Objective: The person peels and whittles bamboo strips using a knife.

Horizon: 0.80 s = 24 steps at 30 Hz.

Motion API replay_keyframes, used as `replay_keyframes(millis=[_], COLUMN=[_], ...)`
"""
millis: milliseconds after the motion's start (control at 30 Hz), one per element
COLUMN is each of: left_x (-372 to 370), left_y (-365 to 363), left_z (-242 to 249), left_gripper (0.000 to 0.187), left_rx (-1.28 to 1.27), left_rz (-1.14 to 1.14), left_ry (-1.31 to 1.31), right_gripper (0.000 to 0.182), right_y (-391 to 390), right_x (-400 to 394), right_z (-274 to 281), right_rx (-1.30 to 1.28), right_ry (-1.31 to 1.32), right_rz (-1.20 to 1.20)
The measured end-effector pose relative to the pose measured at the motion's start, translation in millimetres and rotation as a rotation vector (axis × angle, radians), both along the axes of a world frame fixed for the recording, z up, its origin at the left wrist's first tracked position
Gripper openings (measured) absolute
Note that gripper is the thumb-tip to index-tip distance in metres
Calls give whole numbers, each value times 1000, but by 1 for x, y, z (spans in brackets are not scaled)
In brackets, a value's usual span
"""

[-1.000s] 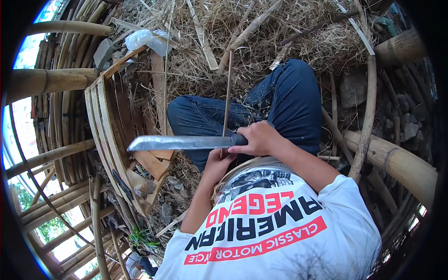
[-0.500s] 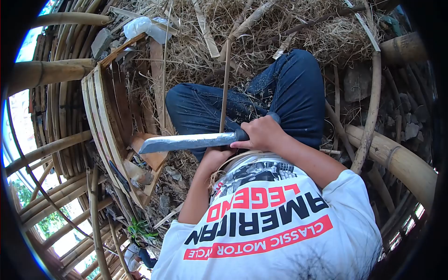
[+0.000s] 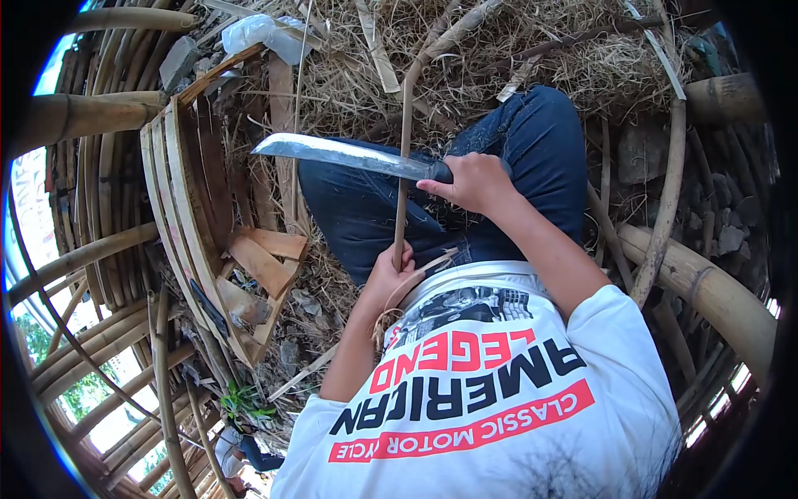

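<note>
My right hand (image 3: pixel 475 183) is closed round the dark handle of a large knife (image 3: pixel 341 155), whose long blade points left across my lap. Its blade crosses a thin stick (image 3: pixel 406 108) and appears to touch it near the handle end. Down at my waist, my left hand (image 3: pixel 389 279) grips the lower part of that stick, which runs up between my legs. A pale peeled strip (image 3: pixel 438 259) sticks out beside my left fingers.
Dry straw (image 3: pixel 615 71) covers the ground ahead. Wooden slats (image 3: pixel 179 191) and cut wood pieces (image 3: pixel 264 266) lie at left, near a plastic bag (image 3: pixel 264 35). Thick bamboo (image 3: pixel 706 287) lies at right. Another person (image 3: pixel 231 453) appears at lower left.
My right hand has raised the knife away from my waist, up along the stick. My left hand has shifted slightly and its grip on the stick now shows.
</note>
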State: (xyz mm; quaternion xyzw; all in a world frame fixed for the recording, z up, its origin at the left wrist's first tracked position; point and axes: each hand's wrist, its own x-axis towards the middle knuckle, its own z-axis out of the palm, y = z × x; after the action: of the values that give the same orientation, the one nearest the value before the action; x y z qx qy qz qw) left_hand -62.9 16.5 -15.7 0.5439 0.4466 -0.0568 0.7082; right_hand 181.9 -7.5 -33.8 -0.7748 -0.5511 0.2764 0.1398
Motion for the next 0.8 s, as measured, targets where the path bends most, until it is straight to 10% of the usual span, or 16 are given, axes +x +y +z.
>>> replay_keyframes(millis=[800], left_x=[-14], left_y=[-19], left_z=[7], left_gripper=[31], left_rx=[63], left_rz=[46], left_ry=[-66], right_gripper=[74], right_y=[67], right_x=[68], right_z=[-37], right_rx=[-71], right_ry=[288], right_rz=[-492])
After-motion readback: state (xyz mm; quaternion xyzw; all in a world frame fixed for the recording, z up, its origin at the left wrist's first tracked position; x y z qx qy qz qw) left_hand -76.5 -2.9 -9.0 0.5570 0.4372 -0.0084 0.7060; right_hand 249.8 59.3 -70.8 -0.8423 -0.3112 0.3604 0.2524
